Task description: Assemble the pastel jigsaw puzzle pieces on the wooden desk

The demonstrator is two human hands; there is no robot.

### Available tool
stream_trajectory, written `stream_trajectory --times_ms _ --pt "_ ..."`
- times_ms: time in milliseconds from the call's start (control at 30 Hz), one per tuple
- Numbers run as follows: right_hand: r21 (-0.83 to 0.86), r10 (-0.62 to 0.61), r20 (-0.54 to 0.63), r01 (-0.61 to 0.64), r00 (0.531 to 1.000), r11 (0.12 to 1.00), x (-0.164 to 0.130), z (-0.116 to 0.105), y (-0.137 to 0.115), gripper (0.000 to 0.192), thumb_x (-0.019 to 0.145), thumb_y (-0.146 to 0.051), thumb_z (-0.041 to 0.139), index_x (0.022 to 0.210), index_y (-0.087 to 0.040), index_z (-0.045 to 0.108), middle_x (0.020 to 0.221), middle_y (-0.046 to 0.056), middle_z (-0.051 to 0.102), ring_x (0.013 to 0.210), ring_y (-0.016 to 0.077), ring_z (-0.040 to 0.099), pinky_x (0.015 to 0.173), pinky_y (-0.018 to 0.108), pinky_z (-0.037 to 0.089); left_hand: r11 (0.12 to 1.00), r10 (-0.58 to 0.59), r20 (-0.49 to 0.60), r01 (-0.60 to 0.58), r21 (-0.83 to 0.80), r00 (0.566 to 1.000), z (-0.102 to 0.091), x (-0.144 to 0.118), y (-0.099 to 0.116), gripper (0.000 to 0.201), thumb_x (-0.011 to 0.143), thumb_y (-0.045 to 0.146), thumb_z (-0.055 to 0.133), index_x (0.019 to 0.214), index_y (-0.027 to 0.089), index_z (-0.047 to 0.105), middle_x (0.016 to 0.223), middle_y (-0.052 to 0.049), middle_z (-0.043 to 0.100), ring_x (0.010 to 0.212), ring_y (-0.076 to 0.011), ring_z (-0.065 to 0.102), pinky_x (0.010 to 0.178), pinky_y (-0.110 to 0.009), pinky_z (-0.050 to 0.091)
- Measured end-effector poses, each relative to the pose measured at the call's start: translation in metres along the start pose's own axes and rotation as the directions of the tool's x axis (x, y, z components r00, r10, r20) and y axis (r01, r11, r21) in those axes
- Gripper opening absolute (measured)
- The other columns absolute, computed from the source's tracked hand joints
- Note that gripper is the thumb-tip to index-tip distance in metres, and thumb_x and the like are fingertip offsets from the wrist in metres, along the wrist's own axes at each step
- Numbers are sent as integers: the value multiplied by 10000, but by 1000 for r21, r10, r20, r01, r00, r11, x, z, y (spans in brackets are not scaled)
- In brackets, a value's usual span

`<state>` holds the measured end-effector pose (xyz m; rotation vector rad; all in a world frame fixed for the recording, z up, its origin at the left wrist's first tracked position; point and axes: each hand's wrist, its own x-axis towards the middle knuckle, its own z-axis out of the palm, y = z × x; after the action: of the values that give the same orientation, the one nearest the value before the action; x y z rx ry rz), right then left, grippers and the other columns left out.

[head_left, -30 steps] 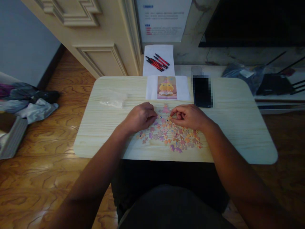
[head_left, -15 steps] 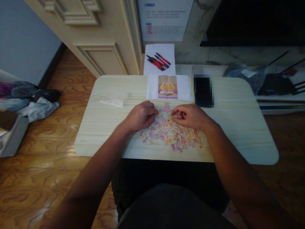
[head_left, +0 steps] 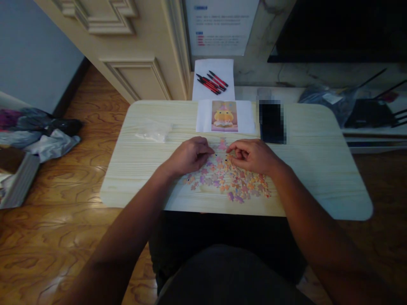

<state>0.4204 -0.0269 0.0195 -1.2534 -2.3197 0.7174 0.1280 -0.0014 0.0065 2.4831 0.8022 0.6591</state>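
Loose jigsaw puzzle pieces point(head_left: 240, 180) in yellow, orange, pink and purple lie scattered on the light wooden table point(head_left: 321, 169). Above the pile, a small pink cluster of joined pieces point(head_left: 222, 144) lies between my two hands. My left hand point(head_left: 192, 155) is closed in a pinch, its fingertips at a yellowish puzzle piece with a black dot. From the other side, my right hand point(head_left: 252, 155) pinches a yellow puzzle piece point(head_left: 228, 157) between thumb and index finger. The fingers partly cover both pieces.
A sheet with a printed picture of a yellow figure point(head_left: 224, 116) lies at the table's far edge. Right of it is a dark phone point(head_left: 272, 123); to the left, a clear plastic bag point(head_left: 154, 131). Several red-black pens point(head_left: 212, 82) rest on white paper behind the table.
My left fingertips have moved slightly right, and my right fingertips slightly left, so the gap between them is narrower. The scattered pieces lie as before.
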Motion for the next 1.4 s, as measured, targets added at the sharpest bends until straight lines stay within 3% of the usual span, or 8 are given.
stream_trajectory --times_ms 167,400,633,800,1000,1167,1267,1400 --pt "-3 -58 5 58 998 998 1 5 -5 181 935 -280 705 1063 -219 817 764 0 729 665 161 614 712 322 444 995 -18 -38 14 -103 999 -1 1 -2 303 968 131 589 1070 163 872 928 -99 762 834 -200 714 763 -331 586" --pt "-6 -124 -59 124 990 992 0 9 2 143 946 -290 707 995 -214 818 751 6 731 640 158 620 676 318 448 921 -217 11 208 -330 976 -11 -1 -7 173 919 197 692 986 134 839 883 -82 801 753 -155 691 679 -259 537" --pt "5 -99 -94 100 991 995 1 7 3 144 929 -284 695 977 -239 823 737 2 742 631 165 626 659 322 450 819 -403 -62 330 -469 913 -21 0 -12 129 847 242 791 889 122 813 793 -56 774 674 -121 639 631 -230 515" --pt "-2 -100 -108 100 989 995 1 5 3 154 933 -305 695 952 -226 826 718 9 725 626 166 623 649 323 438 728 -476 11 401 -556 879 -26 -4 -19 165 809 274 846 812 112 812 721 -57 759 622 -115 632 602 -235 503" --pt "8 -86 -111 87 990 996 1 4 4 151 928 -318 703 937 -229 825 690 6 709 613 167 606 635 325 421 638 -487 208 508 -578 848 -44 -10 -19 163 777 257 877 838 114 827 675 -32 734 531 -80 554 502 -195 415" --pt "3 -88 -147 89 985 996 2 4 3 158 924 -320 701 932 -231 831 692 6 712 613 170 611 642 333 430 639 -347 340 486 -596 874 -43 -6 -6 244 812 301 904 972 125 850 551 51 556 463 -60 431 456 -196 315" --pt "4 -96 -165 98 982 995 2 4 3 157 924 -322 703 915 -226 828 695 7 716 608 169 614 641 334 433 695 -273 333 424 -580 902 -33 -3 4 252 841 322 882 1000 127 862 551 78 469 479 -58 373 472 -213 284" --pt "-1 -113 -189 115 975 993 2 5 4 152 928 -307 698 906 -220 820 674 -4 695 598 162 608 637 327 431 752 -283 305 407 -518 910 -19 -1 10 244 879 304 831 1035 118 863 557 85 438 493 -63 334 487 -222 265"
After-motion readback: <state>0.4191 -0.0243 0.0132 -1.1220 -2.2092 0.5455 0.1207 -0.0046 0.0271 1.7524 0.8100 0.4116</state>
